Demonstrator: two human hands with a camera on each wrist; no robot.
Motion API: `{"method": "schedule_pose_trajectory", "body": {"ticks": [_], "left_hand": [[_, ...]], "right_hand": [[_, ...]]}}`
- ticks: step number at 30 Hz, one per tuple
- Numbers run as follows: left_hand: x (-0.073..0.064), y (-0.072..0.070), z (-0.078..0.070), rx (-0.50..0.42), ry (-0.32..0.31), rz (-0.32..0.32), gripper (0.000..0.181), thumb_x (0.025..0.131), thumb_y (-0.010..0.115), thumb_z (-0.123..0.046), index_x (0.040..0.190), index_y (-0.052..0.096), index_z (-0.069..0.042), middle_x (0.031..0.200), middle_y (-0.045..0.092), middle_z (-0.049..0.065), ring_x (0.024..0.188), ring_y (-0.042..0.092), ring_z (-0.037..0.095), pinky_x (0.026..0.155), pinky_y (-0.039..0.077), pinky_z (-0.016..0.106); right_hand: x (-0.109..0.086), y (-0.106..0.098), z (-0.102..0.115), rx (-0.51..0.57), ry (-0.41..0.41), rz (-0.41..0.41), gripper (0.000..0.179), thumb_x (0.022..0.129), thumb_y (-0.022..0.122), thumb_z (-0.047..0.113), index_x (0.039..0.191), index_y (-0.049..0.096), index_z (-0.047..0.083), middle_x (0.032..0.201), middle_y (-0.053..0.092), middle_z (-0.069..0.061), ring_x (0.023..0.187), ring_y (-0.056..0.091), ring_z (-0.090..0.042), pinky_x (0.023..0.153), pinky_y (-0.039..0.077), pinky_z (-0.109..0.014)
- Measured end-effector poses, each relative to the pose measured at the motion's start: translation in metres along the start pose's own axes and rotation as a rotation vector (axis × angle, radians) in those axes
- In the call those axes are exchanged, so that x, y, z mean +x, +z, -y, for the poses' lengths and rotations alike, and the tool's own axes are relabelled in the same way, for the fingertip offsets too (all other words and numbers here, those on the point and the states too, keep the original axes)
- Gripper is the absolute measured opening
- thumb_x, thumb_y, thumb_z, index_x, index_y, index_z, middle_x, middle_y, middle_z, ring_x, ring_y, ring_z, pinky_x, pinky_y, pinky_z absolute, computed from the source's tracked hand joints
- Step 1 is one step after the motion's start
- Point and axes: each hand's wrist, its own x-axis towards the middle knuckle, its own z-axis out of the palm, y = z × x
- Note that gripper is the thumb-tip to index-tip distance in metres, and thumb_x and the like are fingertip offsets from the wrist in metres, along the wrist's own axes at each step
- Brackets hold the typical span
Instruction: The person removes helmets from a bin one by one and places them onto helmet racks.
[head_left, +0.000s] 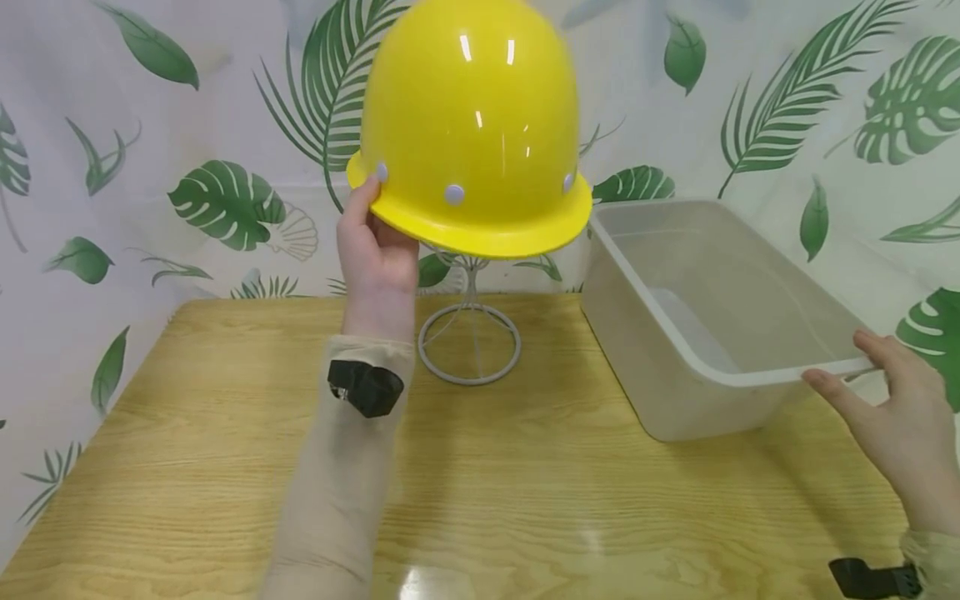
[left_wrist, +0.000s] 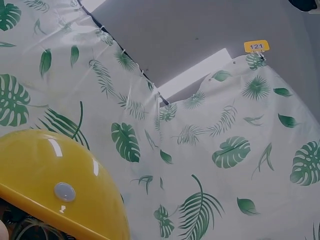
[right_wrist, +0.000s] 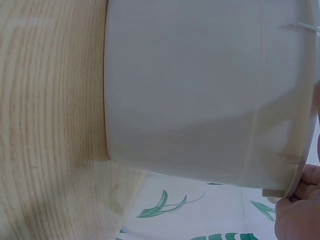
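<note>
A yellow hard hat (head_left: 480, 125) with pale round rivets is in the upper middle of the head view. My left hand (head_left: 378, 250) grips its brim at the left, thumb up by a rivet and fingers beneath. Below the hat a white wire stand (head_left: 471, 379) shows its ring base; its top is hidden behind the brim. The hat's side (left_wrist: 60, 165) fills the lower left of the left wrist view. On the right my right hand (head_left: 903, 408) pinches the rim of a whitish plastic bin (head_left: 675, 392) at its near right corner. In the right wrist view, fingertips (right_wrist: 311, 175) curl at that rim.
The wood-grain table (head_left: 510, 500) carries the stand and the bin. A leaf-print curtain (head_left: 225, 108) hangs close behind and at the sides. A yellow tag (left_wrist: 256, 46) marked 121 is clipped to the curtain's top.
</note>
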Motion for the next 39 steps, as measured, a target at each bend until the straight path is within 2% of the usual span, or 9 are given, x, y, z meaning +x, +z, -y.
{"method": "schedule_pose_trajectory", "body": {"ticks": [11, 17, 23, 29, 34, 39], "left_hand": [[-0.005, -0.030, -0.003, 0.048, -0.014, -0.071, 0.036, 0.092, 0.055, 0.000, 0.128, 0.051, 0.002, 0.125, 0.059, 0.016, 0.112, 0.058, 0.026, 0.094, 0.047, 0.035], [-0.006, -0.038, -0.003, 0.054, -0.025, -0.103, 0.037, 0.091, 0.057, 0.000, 0.127, 0.052, 0.002, 0.125, 0.059, 0.015, 0.113, 0.058, 0.026, 0.094, 0.047, 0.035], [-0.008, -0.047, -0.004, 0.067, -0.058, -0.087, 0.038, 0.092, 0.058, -0.003, 0.130, 0.050, 0.001, 0.128, 0.057, 0.014, 0.115, 0.057, 0.025, 0.095, 0.047, 0.034], [-0.009, -0.056, -0.005, 0.164, -0.085, -0.053, 0.039, 0.094, 0.058, -0.009, 0.131, 0.050, -0.002, 0.127, 0.058, 0.010, 0.115, 0.057, 0.021, 0.097, 0.045, 0.030], [-0.011, -0.063, -0.005, 0.202, -0.095, -0.051, 0.039, 0.094, 0.059, -0.011, 0.130, 0.051, -0.002, 0.127, 0.059, 0.010, 0.114, 0.058, 0.020, 0.097, 0.044, 0.029], [-0.011, -0.068, -0.006, 0.255, -0.081, 0.009, 0.037, 0.094, 0.058, -0.011, 0.129, 0.052, 0.000, 0.126, 0.058, 0.010, 0.112, 0.057, 0.020, 0.099, 0.042, 0.029]], "right_hand": [[-0.002, 0.001, 0.005, -0.007, 0.036, 0.012, 0.071, 0.091, 0.066, 0.024, 0.142, 0.030, -0.010, 0.147, 0.025, -0.033, 0.139, 0.012, -0.047, 0.108, 0.004, -0.065], [-0.005, 0.000, 0.009, -0.001, 0.063, 0.029, 0.072, 0.093, 0.064, 0.026, 0.143, 0.029, -0.010, 0.149, 0.021, -0.032, 0.139, 0.008, -0.048, 0.107, 0.004, -0.066], [-0.004, 0.000, 0.011, -0.004, 0.059, 0.020, 0.070, 0.094, 0.063, 0.027, 0.142, 0.029, -0.011, 0.148, 0.021, -0.035, 0.138, 0.009, -0.049, 0.108, 0.004, -0.065], [-0.003, 0.000, 0.010, 0.006, 0.033, 0.001, 0.068, 0.093, 0.065, 0.022, 0.141, 0.031, -0.012, 0.146, 0.025, -0.035, 0.137, 0.012, -0.051, 0.109, 0.004, -0.064], [-0.005, 0.000, 0.009, 0.021, 0.033, 0.002, 0.068, 0.093, 0.065, 0.021, 0.141, 0.030, -0.012, 0.147, 0.023, -0.035, 0.137, 0.011, -0.051, 0.108, 0.003, -0.065], [-0.006, 0.000, 0.009, 0.021, 0.034, 0.005, 0.068, 0.093, 0.064, 0.021, 0.141, 0.030, -0.012, 0.147, 0.021, -0.036, 0.136, 0.010, -0.053, 0.107, 0.003, -0.066]]}}
